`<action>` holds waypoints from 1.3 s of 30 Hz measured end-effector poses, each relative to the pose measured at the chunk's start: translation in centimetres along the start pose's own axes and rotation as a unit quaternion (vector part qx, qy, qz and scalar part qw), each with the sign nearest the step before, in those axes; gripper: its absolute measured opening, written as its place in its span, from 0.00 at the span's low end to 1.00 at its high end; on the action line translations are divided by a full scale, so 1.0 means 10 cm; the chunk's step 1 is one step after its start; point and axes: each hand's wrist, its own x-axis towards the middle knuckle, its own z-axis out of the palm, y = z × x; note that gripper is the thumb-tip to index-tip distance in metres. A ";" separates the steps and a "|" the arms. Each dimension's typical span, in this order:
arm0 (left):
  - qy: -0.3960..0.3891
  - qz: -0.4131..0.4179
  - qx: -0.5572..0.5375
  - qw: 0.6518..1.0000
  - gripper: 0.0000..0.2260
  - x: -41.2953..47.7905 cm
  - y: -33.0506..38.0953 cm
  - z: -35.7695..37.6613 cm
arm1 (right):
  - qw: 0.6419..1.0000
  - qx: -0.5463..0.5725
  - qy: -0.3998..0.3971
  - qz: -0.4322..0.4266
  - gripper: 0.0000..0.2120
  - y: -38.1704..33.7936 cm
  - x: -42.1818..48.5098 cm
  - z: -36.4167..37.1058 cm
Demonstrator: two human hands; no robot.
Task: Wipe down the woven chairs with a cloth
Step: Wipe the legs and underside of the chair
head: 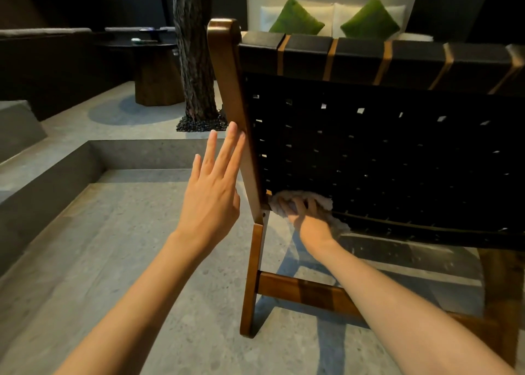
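The left hand [210, 195] is raised beside the chair, palm away from the wearer, its fingers [227, 150] straight, slightly spread and holding nothing. The tips of the longest ones lie right at the edge of the frame's post, though I cannot tell whether they press on it. The right arm reaches lower and further in. The right hand [308, 221] is turned knuckles up, its fingers [298, 204] curled round a bunched off-white fluffy cloth [284, 201].

The cloth sits at the bottom left corner of the backrest, pushed against the weave just beside the post, with a loose end trailing under the wrist.

The low lounge chair with a black woven back and brown wooden frame [369, 153] shows its rear side to the wearer. Its top rail runs left to right across the view, and the rounded wooden post [227, 85] leans back as it rises. Flat black straps cross in a basket pattern with small gaps showing light, and they wrap over the rail with tan wood between them.

The chair stands on a grey speckled stone floor [127, 247]. Beyond it are a rough-barked tree trunk [193, 48] and two green square cushions [295, 16].
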 end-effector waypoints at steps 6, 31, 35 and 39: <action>0.001 -0.002 -0.007 1.000 0.42 0.00 0.01 -0.06 | 0.998 0.015 0.027 -0.054 0.21 -0.08 -0.23 -0.43; 0.053 0.018 -0.006 0.998 0.48 0.04 -0.14 0.27 | 0.923 0.214 0.321 -0.007 0.18 -0.66 0.05 -1.04; 0.030 0.010 0.009 0.999 0.48 -0.05 -0.12 0.46 | 0.952 0.244 0.180 0.052 0.17 -0.55 0.07 -0.45; -0.020 0.007 0.025 0.999 0.46 -0.12 -0.12 0.60 | 0.971 0.193 0.059 0.130 0.20 -0.51 0.08 -0.02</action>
